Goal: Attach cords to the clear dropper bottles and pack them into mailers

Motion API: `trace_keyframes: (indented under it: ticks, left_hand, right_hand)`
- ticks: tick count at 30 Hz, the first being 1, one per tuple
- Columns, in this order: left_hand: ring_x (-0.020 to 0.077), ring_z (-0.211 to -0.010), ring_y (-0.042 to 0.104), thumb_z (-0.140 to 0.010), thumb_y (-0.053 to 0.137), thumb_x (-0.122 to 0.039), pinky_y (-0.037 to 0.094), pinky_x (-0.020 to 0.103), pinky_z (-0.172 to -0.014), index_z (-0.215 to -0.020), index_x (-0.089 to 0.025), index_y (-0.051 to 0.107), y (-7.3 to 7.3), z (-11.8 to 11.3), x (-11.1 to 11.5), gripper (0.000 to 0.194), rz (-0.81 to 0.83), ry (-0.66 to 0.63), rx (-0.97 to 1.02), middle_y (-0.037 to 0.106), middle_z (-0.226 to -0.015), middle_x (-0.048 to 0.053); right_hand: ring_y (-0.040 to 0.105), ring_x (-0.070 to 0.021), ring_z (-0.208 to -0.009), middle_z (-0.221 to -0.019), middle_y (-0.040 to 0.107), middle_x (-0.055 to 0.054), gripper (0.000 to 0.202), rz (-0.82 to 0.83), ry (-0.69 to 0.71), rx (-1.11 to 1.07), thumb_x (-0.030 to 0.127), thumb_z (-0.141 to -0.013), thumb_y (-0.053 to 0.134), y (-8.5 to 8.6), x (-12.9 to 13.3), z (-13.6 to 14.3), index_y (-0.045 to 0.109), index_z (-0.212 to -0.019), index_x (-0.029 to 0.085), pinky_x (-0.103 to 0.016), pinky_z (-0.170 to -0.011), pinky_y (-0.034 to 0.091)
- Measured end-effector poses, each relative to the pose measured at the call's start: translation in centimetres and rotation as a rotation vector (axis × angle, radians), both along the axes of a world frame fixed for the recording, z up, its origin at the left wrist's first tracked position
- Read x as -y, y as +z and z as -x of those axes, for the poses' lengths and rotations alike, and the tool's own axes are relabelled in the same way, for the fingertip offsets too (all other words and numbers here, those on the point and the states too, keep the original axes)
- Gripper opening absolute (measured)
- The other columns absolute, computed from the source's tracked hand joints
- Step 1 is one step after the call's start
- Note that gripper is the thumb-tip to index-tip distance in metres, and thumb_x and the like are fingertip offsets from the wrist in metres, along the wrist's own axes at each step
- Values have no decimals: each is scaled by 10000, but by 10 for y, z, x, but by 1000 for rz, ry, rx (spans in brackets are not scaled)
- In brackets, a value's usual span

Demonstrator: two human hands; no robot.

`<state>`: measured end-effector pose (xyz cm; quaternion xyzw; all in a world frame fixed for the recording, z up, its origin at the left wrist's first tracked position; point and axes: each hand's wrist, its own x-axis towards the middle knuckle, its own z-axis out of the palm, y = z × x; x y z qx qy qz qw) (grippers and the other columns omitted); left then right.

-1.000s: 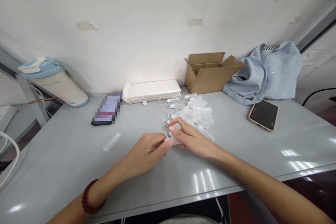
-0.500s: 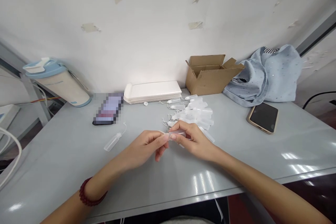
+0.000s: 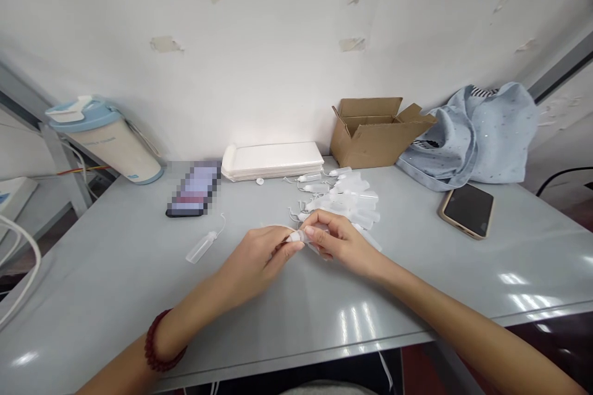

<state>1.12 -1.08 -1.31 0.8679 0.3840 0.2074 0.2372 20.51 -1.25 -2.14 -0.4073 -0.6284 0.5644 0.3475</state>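
Between my two hands is a small translucent plastic bottle, its white cap [image 3: 294, 237] showing at the fingertips. My left hand [image 3: 259, 256] pinches the cap end, with a white string running over the fingers. My right hand [image 3: 343, 244] is closed around the bottle's body, most of which the fingers hide. Just behind my right hand lies a pile of similar bottles [image 3: 354, 202] with white caps and strings. One single bottle [image 3: 200, 248] with a string rests on the table to the left of my left hand.
A stack of white envelopes [image 3: 273, 159] and an open cardboard box [image 3: 370, 143] stand along the wall. A tumbler [image 3: 115, 148] and a pixelated phone [image 3: 194, 188] are left; a blue cloth bag [image 3: 498, 136] and another phone [image 3: 467, 211] right. A small white disc [image 3: 260, 181] lies before the envelopes.
My left fingers have shifted their grip, so the white cap now shows between them. My right fingers cover more of the bottle's body. The view has moved slightly.
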Motion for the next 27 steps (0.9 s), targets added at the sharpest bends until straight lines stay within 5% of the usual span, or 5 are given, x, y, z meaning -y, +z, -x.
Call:
trace_keyframes:
  ticks: [9,16,20,23,27]
  left_hand:
    - [114,-492,512,-942,293,-476,404,237,-545,-654,-175,486,13,-2,0,458,694,64,202,505,-529,-40]
    - [130,-554,442,-969,314,-310,347,254,-529,-685,-177,471,-10,3,-3,350,-242,-64,-69,524,-640,2]
    - [143,-612,492,-976,310,-247,382,257,-568,-810,-157,544,-17,3,-3,301,-417,-109,-86,565,-702,26]
    - [126,-586,488,-960,360,-294,390,234,-557,-926,-165,580,-7,2,-2,257,-204,-62,-25,549,-690,1]
    - [113,-570,517,-956,332,-407,396,211,-549,-707,-169,566,10,1,1,416,271,43,75,559,-617,-18]
  right_hand:
    - [478,-122,-656,-760,575,-7,191,-280,-32,139,377,-893,508,2,6,2,563,-888,195,-236,-545,324]
    - [306,-72,-492,-610,387,61,269,120,3,-21,470,-859,528,-2,2,1,493,-819,207,-208,-449,243]
    - [225,-69,-471,-554,274,93,288,354,46,-183,479,-838,562,-1,-1,0,418,-828,230,-192,-425,153]
    - [216,-71,-478,-549,280,94,282,360,74,-217,470,-844,560,1,-1,0,415,-839,228,-193,-430,165]
    - [273,-80,-501,-578,347,81,265,220,74,-195,460,-844,562,3,1,1,431,-853,229,-203,-446,227]
